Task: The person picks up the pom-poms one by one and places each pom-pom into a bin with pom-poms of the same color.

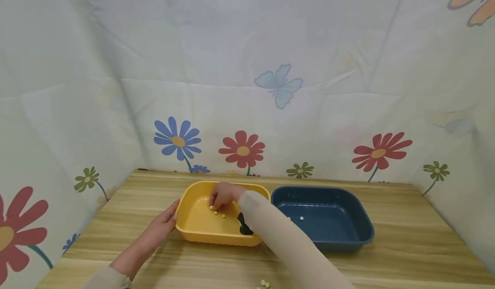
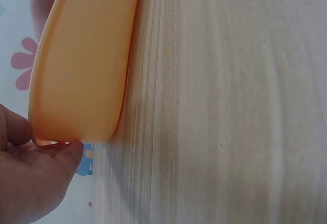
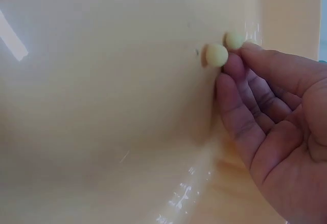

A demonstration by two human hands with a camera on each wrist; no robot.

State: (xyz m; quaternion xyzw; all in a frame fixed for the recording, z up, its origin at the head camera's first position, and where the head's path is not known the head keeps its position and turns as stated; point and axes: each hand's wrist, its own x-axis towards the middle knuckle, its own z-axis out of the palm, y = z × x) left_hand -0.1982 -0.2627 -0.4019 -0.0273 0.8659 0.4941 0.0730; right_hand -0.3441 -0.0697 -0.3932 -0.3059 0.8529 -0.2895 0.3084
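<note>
Right hand [image 1: 225,195]: fingertips at small balls [image 3: 216,56] in the yellow tub [image 1: 216,238], left of centre; whether one is pinched, cannot tell. Left hand [image 1: 163,223]: gripping the tub's left rim. Step, as judged: picking up balls; next move calls for a light pinch, then a lift. Balls: round, no long axis, no pointing end. Yellow tub: long axis left to right. Blue tub [image 1: 328,226]: just right, white balls [image 1: 301,218] inside. Counter [image 1: 410,246]: further balls, near side.

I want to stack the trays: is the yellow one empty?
Not empty: small yellow balls lie on the floor of the yellow tray, beside the right hand, in the head and right wrist views.
</note>
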